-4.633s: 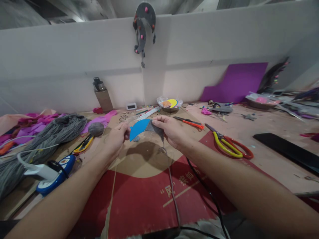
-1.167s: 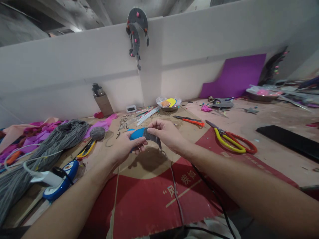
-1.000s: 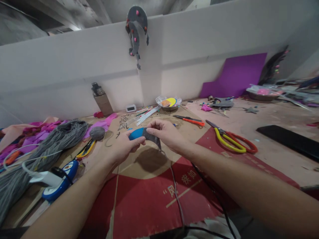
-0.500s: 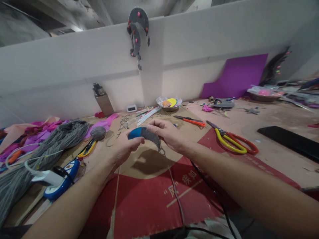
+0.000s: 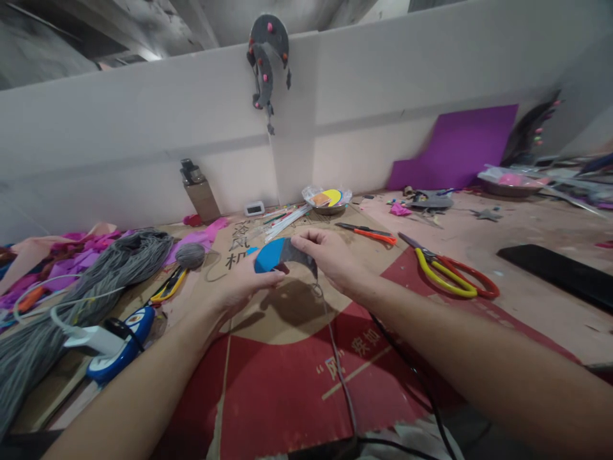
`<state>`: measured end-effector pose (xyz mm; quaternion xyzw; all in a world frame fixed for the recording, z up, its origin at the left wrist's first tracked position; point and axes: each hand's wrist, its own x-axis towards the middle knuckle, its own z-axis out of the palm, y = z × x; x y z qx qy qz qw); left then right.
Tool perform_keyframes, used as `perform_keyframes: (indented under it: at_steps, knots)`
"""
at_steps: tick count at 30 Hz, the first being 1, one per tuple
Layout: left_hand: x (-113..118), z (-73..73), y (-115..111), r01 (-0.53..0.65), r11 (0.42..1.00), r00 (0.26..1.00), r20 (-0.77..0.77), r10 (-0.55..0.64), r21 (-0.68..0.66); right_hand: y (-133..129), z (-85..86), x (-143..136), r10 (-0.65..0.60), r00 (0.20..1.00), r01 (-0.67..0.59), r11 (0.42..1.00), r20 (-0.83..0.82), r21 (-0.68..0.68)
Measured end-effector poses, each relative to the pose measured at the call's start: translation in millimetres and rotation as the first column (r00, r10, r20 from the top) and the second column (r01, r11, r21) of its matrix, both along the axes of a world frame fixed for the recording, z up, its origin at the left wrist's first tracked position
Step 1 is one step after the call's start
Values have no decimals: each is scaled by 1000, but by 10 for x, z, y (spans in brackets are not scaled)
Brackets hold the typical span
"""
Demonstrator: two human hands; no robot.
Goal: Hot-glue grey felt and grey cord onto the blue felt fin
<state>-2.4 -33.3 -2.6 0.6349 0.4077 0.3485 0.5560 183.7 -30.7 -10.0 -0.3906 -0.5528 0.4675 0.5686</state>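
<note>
Between my hands, above the cardboard, is a curved crescent piece (image 5: 269, 255), bare blue on the left and wound with grey yarn (image 5: 290, 250) on the right. My left hand (image 5: 239, 281) grips the blue end, its thumb below and the other fingers partly hidden. With thumb and forefinger pressed together, my right hand (image 5: 330, 257) pinches the yarn-wound part near its top. A grey strand (image 5: 330, 319) hangs from the right tip and runs toward my lap.
Left lie a grey yarn skein (image 5: 129, 255), a small yarn ball (image 5: 190, 255), a yellow cutter (image 5: 170, 284) and a blue power strip (image 5: 138, 326). Right are red-and-yellow scissors (image 5: 445, 271), an orange-handled cutter (image 5: 368, 233) and a black slab (image 5: 555, 275). A grey crescent ornament (image 5: 268, 57) hangs on the partition.
The crescent has shifted slightly right and turned, so its blue face shows more. Both hands have moved with it, keeping their hold.
</note>
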Motion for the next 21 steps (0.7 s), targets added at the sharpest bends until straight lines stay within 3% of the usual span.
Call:
perform_keyframes:
  at_steps: [5,16,21]
  knots:
    - [25,-29,20,-48,996,998,-32,46,-74,124,-51,67,-143,985,144,990,-95,6]
    - [20,-54,21,-76,997,989,-130,73,-19,132,-63,66,-149,976,155,988,-157,25]
    - [37,-126,67,-74,997,995,-68,73,-8,138,-46,94,-178,969,187,982,-173,36]
